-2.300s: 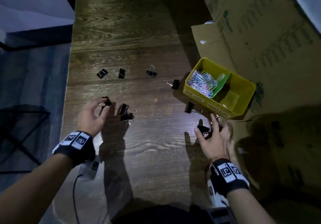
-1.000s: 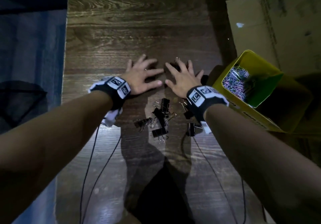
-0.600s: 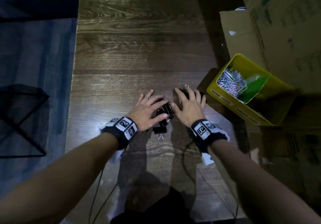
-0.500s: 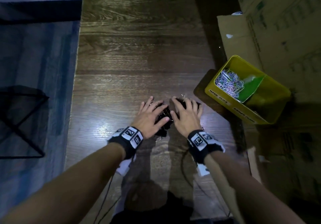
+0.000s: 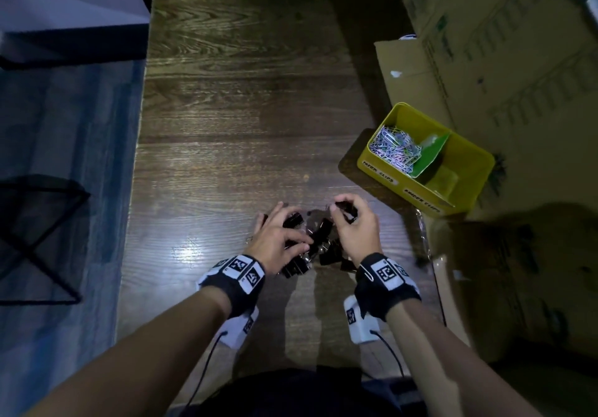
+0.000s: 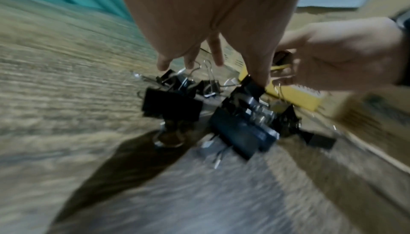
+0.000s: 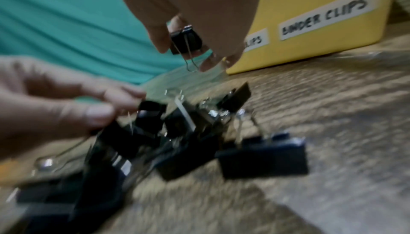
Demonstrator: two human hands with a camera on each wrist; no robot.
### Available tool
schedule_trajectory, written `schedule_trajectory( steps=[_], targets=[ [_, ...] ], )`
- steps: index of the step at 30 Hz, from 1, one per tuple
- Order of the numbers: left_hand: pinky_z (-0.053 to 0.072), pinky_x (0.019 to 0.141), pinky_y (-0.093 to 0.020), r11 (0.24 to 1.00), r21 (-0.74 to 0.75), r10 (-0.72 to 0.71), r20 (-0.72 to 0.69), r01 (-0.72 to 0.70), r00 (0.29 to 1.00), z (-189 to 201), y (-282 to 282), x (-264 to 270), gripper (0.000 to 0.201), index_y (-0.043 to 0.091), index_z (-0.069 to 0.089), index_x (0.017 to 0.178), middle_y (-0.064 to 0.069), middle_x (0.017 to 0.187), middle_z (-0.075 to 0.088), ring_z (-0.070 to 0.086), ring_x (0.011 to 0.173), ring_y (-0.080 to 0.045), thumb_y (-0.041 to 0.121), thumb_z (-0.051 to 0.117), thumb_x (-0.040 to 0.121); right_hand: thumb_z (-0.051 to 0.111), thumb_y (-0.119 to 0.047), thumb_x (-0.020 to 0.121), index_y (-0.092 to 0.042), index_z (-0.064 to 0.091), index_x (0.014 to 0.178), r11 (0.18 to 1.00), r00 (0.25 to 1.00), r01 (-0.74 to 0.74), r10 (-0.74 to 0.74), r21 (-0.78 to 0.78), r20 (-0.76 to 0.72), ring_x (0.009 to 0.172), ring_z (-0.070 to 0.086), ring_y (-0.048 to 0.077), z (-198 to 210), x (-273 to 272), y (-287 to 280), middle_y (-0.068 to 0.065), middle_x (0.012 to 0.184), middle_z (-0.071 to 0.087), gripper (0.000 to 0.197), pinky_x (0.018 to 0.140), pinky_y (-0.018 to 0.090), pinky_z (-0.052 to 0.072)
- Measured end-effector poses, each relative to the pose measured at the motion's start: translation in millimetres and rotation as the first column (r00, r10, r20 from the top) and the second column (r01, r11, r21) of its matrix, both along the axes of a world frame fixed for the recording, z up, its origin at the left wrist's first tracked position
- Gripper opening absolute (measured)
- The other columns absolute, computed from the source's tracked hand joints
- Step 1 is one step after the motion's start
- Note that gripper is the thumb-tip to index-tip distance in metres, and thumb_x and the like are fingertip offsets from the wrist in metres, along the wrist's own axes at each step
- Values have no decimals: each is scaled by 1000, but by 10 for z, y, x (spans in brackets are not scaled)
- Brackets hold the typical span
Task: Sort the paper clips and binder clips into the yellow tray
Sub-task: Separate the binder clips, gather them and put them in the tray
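Several black binder clips lie heaped on the wooden table between my hands. My left hand curls over the heap's left side; its thumb and fingers pinch clips in the pile. My right hand is raised slightly and pinches one black binder clip between thumb and fingers. The yellow tray stands to the far right. Its left compartment holds coloured paper clips, and a green divider splits it. Its front wall carries a "BINDER CLIPS" label.
Cardboard boxes crowd the table's right side behind and beside the tray. The table's left edge drops to a blue floor with a black frame. Cables run from both wristbands toward my body.
Both hands swept the scattered binder clips together and dragged them toward me into one heap. The flat fingers have since curled, and my right hand has lifted one clip.
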State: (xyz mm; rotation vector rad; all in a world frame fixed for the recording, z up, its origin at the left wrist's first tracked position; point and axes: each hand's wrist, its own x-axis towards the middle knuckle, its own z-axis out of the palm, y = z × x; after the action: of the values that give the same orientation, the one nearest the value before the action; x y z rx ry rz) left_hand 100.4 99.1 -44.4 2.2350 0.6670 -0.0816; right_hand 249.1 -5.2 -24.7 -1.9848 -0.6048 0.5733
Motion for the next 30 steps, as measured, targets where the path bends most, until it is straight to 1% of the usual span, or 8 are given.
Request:
schedule_trajectory(
  steps=[6,10,13,16,19,24,26,30],
  targets=[
    [-10,109,-61,975,200,-60,-198,100,978,158,-83,131,16,34,66,93,17,131,52,23,138,-18,44,57,85,71,-23,79,-26,44,61,988,998,-55,51,-142,-33,85,54,17,14,229,-165,-4,76,57,33,76,32,40],
    [-9,107,-62,953,268,-42,-345,141,938,234,-151,245,17,32,57,82,17,118,59,28,136,-18,49,57,81,65,-12,78,-23,41,68,948,982,-187,173,-258,-78,61,46,16,62,311,-231,-2,66,51,29,60,30,37],
    [-6,108,-60,988,140,92,-223,-62,970,251,-172,273,21,32,49,77,19,104,60,36,129,-17,43,67,74,60,-8,81,-25,48,88,904,961,-276,265,-327,-77,62,49,10,115,360,-247,-12,67,50,22,57,24,36],
    [14,109,-44,949,-75,306,-32,-308,951,415,-96,236,36,35,50,95,18,106,60,48,107,-7,37,75,70,59,-12,81,-28,58,102,851,935,-328,355,-410,-11,67,55,14,136,417,-243,-9,74,56,26,57,23,43],
    [41,88,-23,795,-441,494,74,-416,866,553,88,163,42,31,58,111,4,110,62,57,101,-8,18,74,74,63,-26,83,-26,62,113,786,889,-357,451,-505,73,88,60,21,135,443,-175,2,107,59,29,78,35,53],
    [54,80,-42,217,-902,817,-41,-372,575,572,348,154,28,7,62,83,-13,94,60,62,94,-33,-7,38,84,65,-34,86,-15,64,113,618,775,-431,626,-658,81,105,58,35,130,347,112,14,119,55,34,84,42,52],
    [56,70,-39,181,-922,804,-61,-341,592,574,391,191,24,6,58,81,-14,91,58,62,87,-33,-5,37,85,69,-38,83,-11,64,101,584,787,-423,616,-693,38,98,62,33,146,287,190,15,104,63,33,75,37,53],
    [50,54,-30,289,-854,747,-82,-433,660,537,420,319,21,10,51,70,-11,83,56,56,72,-24,-6,50,84,71,-42,80,-7,63,98,554,797,-426,604,-715,-7,94,63,32,137,190,265,16,98,65,40,75,36,52]
  ],
)
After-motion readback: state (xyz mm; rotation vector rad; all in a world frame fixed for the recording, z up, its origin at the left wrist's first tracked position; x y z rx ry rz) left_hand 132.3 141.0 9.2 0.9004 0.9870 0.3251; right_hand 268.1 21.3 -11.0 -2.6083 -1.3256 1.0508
